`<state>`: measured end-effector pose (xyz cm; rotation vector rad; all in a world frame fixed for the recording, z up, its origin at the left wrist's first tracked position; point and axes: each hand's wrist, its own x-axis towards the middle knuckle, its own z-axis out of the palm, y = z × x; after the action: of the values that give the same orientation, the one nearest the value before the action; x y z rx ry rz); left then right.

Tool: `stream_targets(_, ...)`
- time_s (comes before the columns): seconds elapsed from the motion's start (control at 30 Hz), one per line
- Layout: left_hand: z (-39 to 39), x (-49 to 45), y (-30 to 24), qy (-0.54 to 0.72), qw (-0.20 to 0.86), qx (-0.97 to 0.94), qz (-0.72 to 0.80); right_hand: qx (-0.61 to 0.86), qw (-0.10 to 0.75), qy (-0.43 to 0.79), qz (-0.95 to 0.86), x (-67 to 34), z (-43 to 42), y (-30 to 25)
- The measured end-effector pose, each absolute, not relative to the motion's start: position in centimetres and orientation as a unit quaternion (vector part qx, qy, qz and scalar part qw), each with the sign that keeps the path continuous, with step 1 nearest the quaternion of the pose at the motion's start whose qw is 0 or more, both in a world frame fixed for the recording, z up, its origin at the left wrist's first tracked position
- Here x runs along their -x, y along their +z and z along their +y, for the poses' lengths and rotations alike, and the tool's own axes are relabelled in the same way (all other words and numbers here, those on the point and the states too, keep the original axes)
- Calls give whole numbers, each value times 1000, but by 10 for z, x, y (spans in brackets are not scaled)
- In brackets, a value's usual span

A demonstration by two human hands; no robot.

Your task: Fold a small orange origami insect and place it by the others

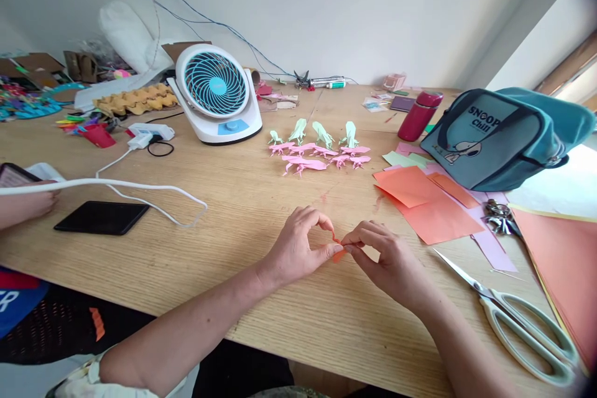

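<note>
Between my two hands is a small piece of folded orange paper (339,255), low over the wooden table. My left hand (301,242) pinches it from the left with thumb and index finger. From the right, the thumb and fingers of my right hand (385,258) close on the same piece. Fingertips cover much of the paper, so its exact folds cannot be made out. Beyond my hands stand several pink folded-paper insects (304,164), with several pale green ones (323,134) behind them.
Orange paper sheets (438,214) and open scissors (506,317) lie to the right, near a teal bag (485,137) and a red bottle (420,116). A fan (217,90) stands back left. A phone (101,217), a white cable (140,185) and another person's hand (32,202) are at left.
</note>
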<state>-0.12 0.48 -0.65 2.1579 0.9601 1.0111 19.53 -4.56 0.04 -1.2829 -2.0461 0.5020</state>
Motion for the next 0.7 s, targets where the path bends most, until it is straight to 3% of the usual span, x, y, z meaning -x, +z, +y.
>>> stream_targets(0.27,8,0,-7,303,484,-738,360,477,367,159,-783,-197,-45,0)
stream_targets(0.47,10,1,-13,309,354,-790,393,517,454,127,-714,-199,-44,-2)
stream_targets(0.7,13,4,-15,272,250,-829,419,560,426,124,-699,-200,-43,-8)
